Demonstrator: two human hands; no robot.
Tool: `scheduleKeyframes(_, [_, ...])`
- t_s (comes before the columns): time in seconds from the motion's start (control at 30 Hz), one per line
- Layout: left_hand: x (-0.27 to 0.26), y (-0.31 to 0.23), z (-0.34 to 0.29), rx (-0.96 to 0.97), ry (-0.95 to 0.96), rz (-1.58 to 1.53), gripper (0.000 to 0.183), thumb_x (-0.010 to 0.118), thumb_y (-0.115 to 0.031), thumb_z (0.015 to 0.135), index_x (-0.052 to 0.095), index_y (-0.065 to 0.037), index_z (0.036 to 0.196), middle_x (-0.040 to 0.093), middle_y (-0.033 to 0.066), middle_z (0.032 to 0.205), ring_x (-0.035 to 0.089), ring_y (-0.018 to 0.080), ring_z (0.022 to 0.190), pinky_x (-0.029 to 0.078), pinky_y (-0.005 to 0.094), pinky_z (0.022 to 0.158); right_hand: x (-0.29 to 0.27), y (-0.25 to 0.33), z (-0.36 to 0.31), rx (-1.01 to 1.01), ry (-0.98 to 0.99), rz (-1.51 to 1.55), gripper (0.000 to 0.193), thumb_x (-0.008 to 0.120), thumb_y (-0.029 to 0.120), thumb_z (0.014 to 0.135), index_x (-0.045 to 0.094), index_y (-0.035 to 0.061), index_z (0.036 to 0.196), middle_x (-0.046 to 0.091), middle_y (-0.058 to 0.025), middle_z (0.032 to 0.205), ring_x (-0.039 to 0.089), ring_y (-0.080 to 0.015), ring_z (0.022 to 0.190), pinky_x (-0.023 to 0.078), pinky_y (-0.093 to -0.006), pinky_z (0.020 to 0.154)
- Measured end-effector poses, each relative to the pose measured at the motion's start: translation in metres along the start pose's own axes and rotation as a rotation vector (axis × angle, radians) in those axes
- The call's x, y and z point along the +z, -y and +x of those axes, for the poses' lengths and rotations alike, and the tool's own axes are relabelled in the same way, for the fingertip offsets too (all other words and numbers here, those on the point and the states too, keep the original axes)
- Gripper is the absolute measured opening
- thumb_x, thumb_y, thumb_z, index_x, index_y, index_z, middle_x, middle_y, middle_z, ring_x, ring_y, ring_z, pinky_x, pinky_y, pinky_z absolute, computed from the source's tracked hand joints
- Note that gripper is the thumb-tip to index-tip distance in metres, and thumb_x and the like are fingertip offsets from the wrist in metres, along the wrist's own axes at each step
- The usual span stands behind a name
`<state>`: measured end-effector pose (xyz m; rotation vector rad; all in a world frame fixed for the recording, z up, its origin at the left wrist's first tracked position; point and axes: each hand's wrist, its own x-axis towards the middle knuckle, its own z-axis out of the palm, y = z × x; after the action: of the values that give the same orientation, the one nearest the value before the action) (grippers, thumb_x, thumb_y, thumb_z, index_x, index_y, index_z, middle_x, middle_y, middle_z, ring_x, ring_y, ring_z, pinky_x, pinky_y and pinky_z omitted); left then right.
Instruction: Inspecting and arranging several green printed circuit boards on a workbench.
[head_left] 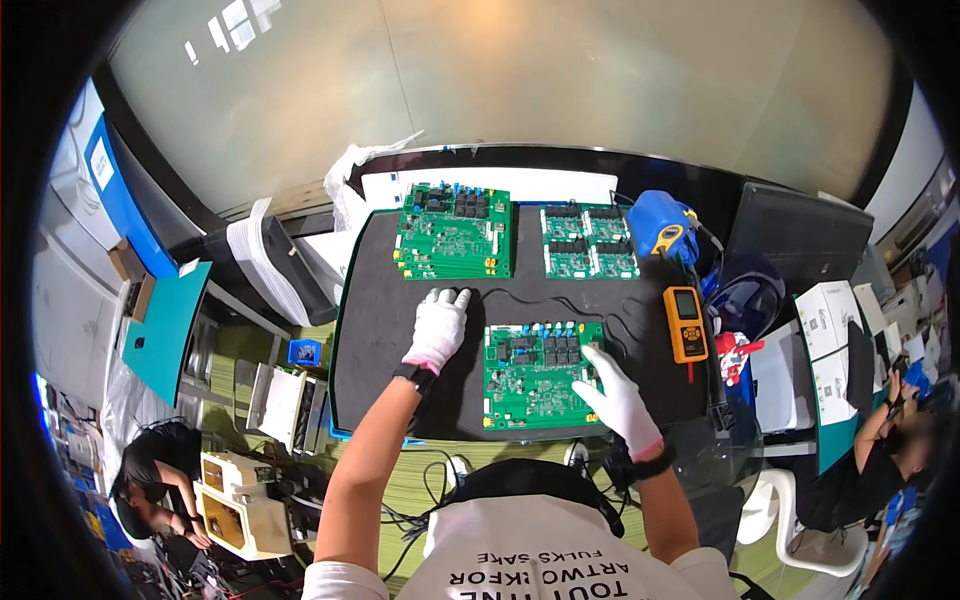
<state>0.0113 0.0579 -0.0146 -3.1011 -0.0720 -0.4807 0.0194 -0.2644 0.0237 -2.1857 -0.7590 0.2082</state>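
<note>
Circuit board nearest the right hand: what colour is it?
The circuit board is green, in the head view.

Small blue bin (304, 363), left; white chair (815, 549), lower right; 1 person (156, 450), far left.

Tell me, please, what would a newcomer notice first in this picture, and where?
Probably the green board near the front of the dark table, with the white-gloved right hand at its right edge. The orange meter also stands out, toward the table's right side. Beyond the white-gloved left hand lies a stack of green boards.
</note>
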Motion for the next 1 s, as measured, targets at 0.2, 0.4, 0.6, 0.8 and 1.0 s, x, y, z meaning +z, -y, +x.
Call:
scheduleKeyframes(0.2, [-0.039,-0.029,-0.051,-0.12,-0.072,-0.499,0.04,0.052,-0.003,0.08,0.052,-0.002,0.12,0.058,0.0189,0.111,0.055,0.0392,0.095,0.046,0.0448,0.084,-0.015,-0.025,-0.047,0.236,-0.036,0.07,0.058,0.067,0.022,0.08,0.042,0.0041,0.13,0.046,-0.0215,0.13,0.041,-0.0393,0.122,0.036,-0.0415,0.101])
scheduleKeyframes(0.4, [-0.056,-0.066,-0.12,-0.129,0.145,-0.45,0.051,0.059,-0.011,0.079,0.046,0.001,0.126,0.053,0.0229,0.121,0.044,0.0452,0.117,0.037,0.0495,0.099,0.0,-0.031,-0.056,0.153,-0.038,-0.221,0.06,0.065,0.026,0.079,0.041,0.0049,0.13,0.047,-0.0203,0.121,0.039,-0.0484,0.118,0.028,-0.053,0.102])
scheduleKeyframes(0.6, [-0.049,-0.096,-0.132,-0.082,0.23,-0.386,0.057,0.059,-0.017,0.081,0.04,0.001,0.132,0.047,0.0235,0.129,0.037,0.0431,0.125,0.023,0.0508,0.107,0.02,-0.024,-0.051,0.182,-0.013,-0.272,0.064,0.067,0.031,0.077,0.041,0.0042,0.129,0.046,-0.0205,0.122,0.036,-0.0465,0.119,0.027,-0.054,0.102])
scheduleKeyframes(0.8, [-0.052,-0.101,-0.125,-0.09,0.178,-0.371,0.055,0.06,-0.016,0.08,0.042,0.002,0.129,0.051,0.0238,0.124,0.042,0.0412,0.121,0.027,0.0507,0.106,0.01,-0.021,-0.04,0.136,0.044,-0.29,0.061,0.066,0.032,0.078,0.044,0.0074,0.128,0.05,-0.0244,0.121,0.042,-0.0478,0.115,0.031,-0.0539,0.1])
scheduleKeyframes(1.0, [-0.067,-0.08,-0.093,-0.267,0.202,-0.662,0.035,0.058,-0.016,0.083,0.056,0.0,0.115,0.063,0.0215,0.095,0.06,0.037,0.092,0.048,0.0426,0.084,-0.018,-0.026,-0.005,0.008,0.067,-0.4,0.038,0.065,0.033,0.079,0.061,0.0082,0.108,0.064,-0.0156,0.077,0.06,-0.0365,0.071,0.049,-0.0443,0.072])
